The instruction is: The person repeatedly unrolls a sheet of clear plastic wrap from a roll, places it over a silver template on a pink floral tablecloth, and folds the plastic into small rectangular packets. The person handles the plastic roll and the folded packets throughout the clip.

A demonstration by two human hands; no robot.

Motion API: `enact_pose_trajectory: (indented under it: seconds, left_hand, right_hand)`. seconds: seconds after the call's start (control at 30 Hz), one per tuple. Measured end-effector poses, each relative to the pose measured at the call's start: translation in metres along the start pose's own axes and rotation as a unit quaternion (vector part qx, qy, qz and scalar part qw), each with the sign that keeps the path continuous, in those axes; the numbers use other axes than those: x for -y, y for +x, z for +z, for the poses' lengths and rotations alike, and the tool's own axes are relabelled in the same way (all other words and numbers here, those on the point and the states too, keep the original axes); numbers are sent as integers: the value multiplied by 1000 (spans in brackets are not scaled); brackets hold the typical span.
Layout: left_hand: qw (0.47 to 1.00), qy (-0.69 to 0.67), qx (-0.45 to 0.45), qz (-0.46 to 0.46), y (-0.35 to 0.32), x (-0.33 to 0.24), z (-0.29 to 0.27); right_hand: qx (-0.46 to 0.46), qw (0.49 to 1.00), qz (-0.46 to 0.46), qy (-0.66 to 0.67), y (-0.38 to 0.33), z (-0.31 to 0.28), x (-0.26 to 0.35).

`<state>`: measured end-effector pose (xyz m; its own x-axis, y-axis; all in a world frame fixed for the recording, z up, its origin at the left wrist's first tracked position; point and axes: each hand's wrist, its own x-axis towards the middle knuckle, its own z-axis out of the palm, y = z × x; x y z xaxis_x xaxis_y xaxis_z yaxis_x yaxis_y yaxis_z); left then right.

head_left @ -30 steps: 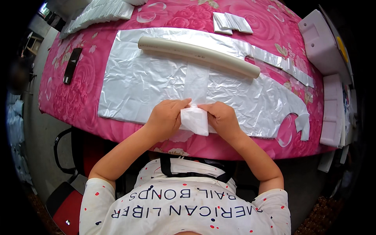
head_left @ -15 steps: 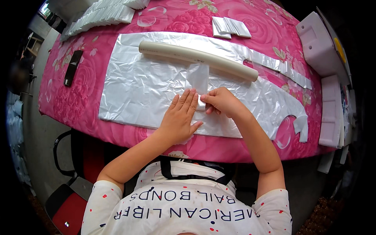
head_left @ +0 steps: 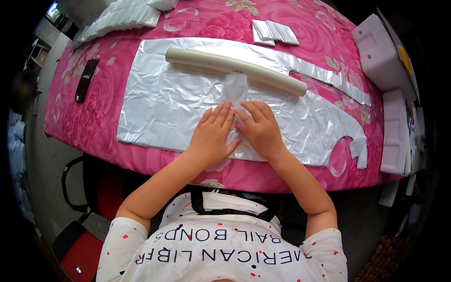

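Observation:
A folded strip of thin clear plastic lies on a stack of large flat plastic bags, its near end under my fingers. My left hand rests flat on that near end, fingers stretched out and thumb apart. Close beside it, my right hand lies palm down with spread fingers, the fingertips of both hands almost meeting. Beyond the strip, a long cream-coloured plastic pipe lies slantwise across the bags. What the palms cover is hidden.
A pink flowered cloth covers the table. On it lie a dark narrow object at left, folded plastic pieces at the back and a long row of folded plastic at far left. White foam boxes stand right; a chair is below left.
My right hand has let go of its pinch at the strip and now lies flat with fingers spread next to the left. The strip's near end has been pressed down. My left hand stays nearly in place.

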<state>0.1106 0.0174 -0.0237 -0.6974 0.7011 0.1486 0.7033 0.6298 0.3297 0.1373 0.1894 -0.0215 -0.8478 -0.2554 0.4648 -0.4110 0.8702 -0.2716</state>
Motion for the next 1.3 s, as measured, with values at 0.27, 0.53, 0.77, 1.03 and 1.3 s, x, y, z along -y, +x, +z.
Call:
enact_pose_trajectory:
  seconds: [0.27, 0.53, 0.77, 1.03, 1.3]
  left_hand:
    - [996, 45, -60, 55, 15, 13, -2]
    - [985, -10, -82, 151, -3, 19, -4]
    - [981, -19, -59, 184, -38, 22, -8]
    - [985, -87, -77, 128, -35, 23, -8]
    - [935, -296, -31, -191, -5, 18, -15]
  right_hand:
    - [111, 989, -41, 91, 15, -3, -31]
    - [75, 987, -70, 125, 5, -2, -26]
    - [37, 984, -143, 100, -20, -4, 4]
    - [51, 988, -58, 132, -21, -7, 1]
    - [163, 901, 307, 261, 20, -10, 1]
